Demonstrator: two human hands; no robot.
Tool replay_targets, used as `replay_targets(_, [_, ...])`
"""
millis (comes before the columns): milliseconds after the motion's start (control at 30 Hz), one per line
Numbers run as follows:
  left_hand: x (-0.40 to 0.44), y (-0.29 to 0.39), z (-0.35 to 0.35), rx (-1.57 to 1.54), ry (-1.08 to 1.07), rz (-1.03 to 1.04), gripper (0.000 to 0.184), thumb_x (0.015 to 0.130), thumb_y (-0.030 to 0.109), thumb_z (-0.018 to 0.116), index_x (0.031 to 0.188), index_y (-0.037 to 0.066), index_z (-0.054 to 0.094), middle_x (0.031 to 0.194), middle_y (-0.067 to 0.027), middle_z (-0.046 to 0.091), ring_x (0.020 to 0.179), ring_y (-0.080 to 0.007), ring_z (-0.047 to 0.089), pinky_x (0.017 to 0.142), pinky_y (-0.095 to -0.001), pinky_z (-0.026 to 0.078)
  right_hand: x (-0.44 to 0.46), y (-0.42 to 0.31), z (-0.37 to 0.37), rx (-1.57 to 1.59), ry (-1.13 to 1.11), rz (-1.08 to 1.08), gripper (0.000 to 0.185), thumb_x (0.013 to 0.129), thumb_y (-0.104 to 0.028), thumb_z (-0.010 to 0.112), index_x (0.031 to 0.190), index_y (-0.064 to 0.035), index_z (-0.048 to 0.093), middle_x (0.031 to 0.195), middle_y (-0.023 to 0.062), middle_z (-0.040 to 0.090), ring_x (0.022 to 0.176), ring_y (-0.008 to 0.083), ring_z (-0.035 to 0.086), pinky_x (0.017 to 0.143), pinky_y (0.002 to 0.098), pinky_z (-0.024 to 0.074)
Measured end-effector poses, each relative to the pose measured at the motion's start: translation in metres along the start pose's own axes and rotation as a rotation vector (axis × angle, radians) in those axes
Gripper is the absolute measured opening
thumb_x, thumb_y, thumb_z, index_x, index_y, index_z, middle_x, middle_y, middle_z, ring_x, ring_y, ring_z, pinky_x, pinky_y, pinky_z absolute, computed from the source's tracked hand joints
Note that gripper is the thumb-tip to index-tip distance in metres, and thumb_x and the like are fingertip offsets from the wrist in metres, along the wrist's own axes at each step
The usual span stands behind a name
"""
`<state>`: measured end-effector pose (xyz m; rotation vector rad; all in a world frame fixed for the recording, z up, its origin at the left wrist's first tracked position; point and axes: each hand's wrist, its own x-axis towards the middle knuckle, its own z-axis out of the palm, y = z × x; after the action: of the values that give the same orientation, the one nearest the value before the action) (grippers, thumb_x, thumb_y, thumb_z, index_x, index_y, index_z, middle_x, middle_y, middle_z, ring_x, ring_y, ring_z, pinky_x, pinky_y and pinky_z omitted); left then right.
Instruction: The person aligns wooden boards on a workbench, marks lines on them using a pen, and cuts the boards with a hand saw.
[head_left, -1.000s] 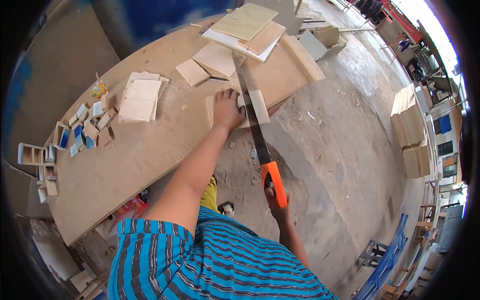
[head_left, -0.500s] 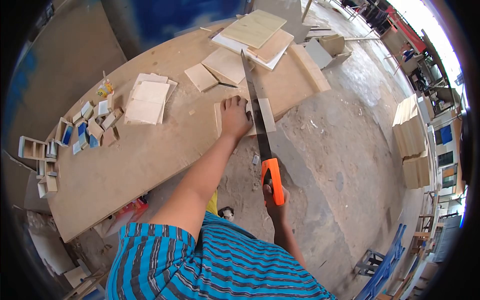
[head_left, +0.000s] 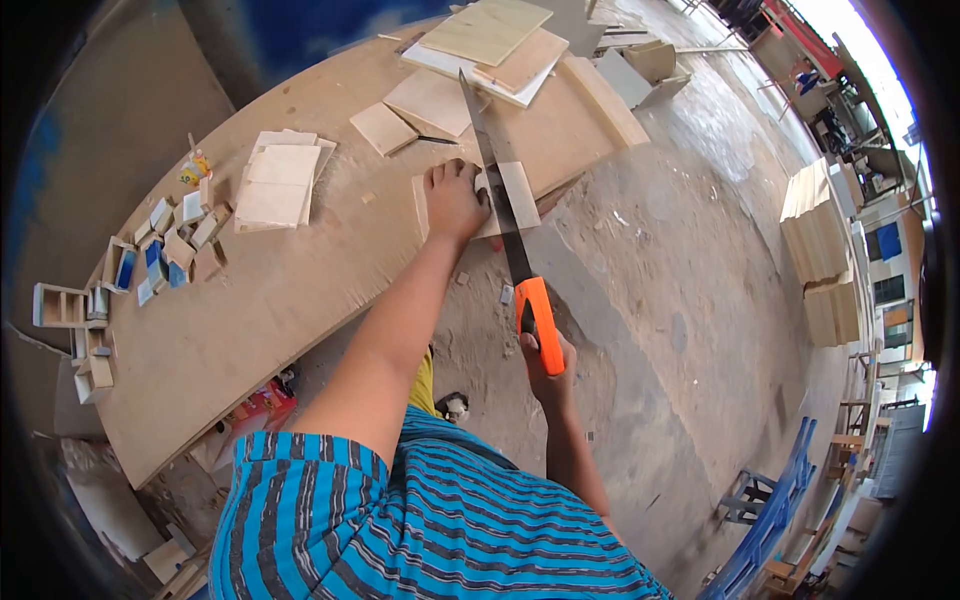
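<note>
My right hand (head_left: 549, 362) is closed around the orange handle of a handsaw (head_left: 535, 325). Its long dark blade crosses over a thin wooden board (head_left: 518, 196) at the table edge, with the tip pointing away from me. Just left of the blade, my left hand (head_left: 457, 200) presses on that board, fingers curled over it; part of the board is hidden beneath. The board's right part sticks out past the table (head_left: 300, 310). Whether the teeth have cut into the wood, I cannot tell.
Flat panels (head_left: 490, 35) are piled at the far end of the table, near smaller wood pieces (head_left: 430, 105). Thin sheets (head_left: 275, 185) and several small blocks (head_left: 170, 245) lie leftward. A blue plastic chair (head_left: 770, 515) and stacked boards (head_left: 820, 255) stand right.
The whole view has shifted, so the table and things on it appear higher and slightly left. Both hands and the saw keep nearly the same place relative to the board.
</note>
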<state>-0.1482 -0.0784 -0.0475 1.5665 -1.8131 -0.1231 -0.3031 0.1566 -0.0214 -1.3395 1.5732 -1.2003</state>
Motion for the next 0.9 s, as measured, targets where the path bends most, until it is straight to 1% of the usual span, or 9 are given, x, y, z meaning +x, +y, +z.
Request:
replay_targets(33, [0.000,0.000,0.000,-0.001,0.001,0.001,0.034,0.073,0.020,0.068,0.105,0.008,0.064,0.113,-0.0142,0.060,0.114,-0.0334,0.050,0.106,-0.0494,0.031,0.001,-0.001,0.000,-0.022,0.007,-0.050,0.025,0.089,-0.020,0.064,0.077,-0.0004,0.053,0.065,0.0025,0.048,0.061,0.0114,0.043,0.058,0.0291,0.0382])
replay_targets(133, [0.000,0.000,0.001,-0.001,0.003,0.001,0.033,0.073,0.019,0.067,0.104,0.008,0.064,0.112,-0.0144,0.060,0.114,-0.0338,0.050,0.106,-0.0495,0.030,0.005,-0.009,-0.003,0.125,-0.005,0.033,0.024,0.089,-0.018,0.064,0.076,-0.0009,0.053,0.065,0.0014,0.048,0.061,0.0106,0.043,0.057,0.0293,0.0378])
replay_targets(333, [0.001,-0.001,0.002,0.008,0.010,-0.004,0.031,0.073,0.019,0.065,0.103,0.009,0.064,0.112,-0.0144,0.060,0.114,-0.0341,0.050,0.106,-0.0502,0.030,0.017,-0.006,-0.003,0.018,-0.040,0.031,0.023,0.088,-0.017,0.064,0.076,-0.0006,0.054,0.065,0.0036,0.050,0.061,0.0097,0.044,0.054,0.0295,0.0371])
replay_targets(433, [0.000,0.000,0.002,0.021,-0.007,-0.014,0.031,0.075,0.020,0.066,0.104,0.010,0.065,0.113,-0.0137,0.060,0.114,-0.0333,0.051,0.105,-0.0493,0.032,0.016,-0.004,0.000,-0.002,-0.052,0.071,0.024,0.088,-0.018,0.065,0.077,0.0000,0.053,0.064,0.0067,0.049,0.059,0.0125,0.044,0.054,0.0311,0.0382])
replay_targets(533, [0.000,0.002,0.002,0.038,-0.014,-0.022,0.031,0.075,0.021,0.066,0.104,0.010,0.065,0.113,-0.0131,0.059,0.114,-0.0325,0.051,0.105,-0.0486,0.032,0.002,-0.006,-0.004,-0.127,-0.006,-0.024,0.026,0.088,-0.020,0.066,0.077,0.0002,0.053,0.063,0.0094,0.047,0.058,0.0159,0.045,0.055,0.0329,0.0394])
replay_targets(667, [0.001,0.003,-0.003,0.064,-0.056,-0.036,0.032,0.074,0.021,0.067,0.104,0.010,0.065,0.112,-0.0126,0.060,0.114,-0.0323,0.051,0.106,-0.0485,0.032,-0.047,-0.003,-0.029,-0.113,-0.045,0.038,0.026,0.088,-0.022,0.066,0.079,-0.0004,0.054,0.064,0.0118,0.047,0.057,0.0203,0.044,0.055,0.0346,0.0402])
replay_targets(767, [0.002,0.001,-0.001,0.053,-0.042,-0.021,0.031,0.075,0.021,0.066,0.104,0.010,0.064,0.113,-0.0127,0.060,0.115,-0.0329,0.050,0.107,-0.0497,0.030,-0.048,-0.011,-0.028,-0.144,-0.045,0.014,0.028,0.089,-0.022,0.064,0.078,-0.0003,0.052,0.063,0.0122,0.046,0.056,0.0218,0.043,0.055,0.0351,0.0397])
replay_targets(900, [0.002,0.001,-0.001,0.026,-0.036,-0.009,0.030,0.076,0.020,0.065,0.104,0.009,0.064,0.114,-0.0130,0.060,0.116,-0.0332,0.050,0.106,-0.0501,0.030,0.010,0.003,-0.001,-0.115,-0.031,-0.030,0.029,0.090,-0.022,0.064,0.077,-0.0002,0.050,0.063,0.0116,0.046,0.056,0.0218,0.042,0.055,0.0352,0.0391])
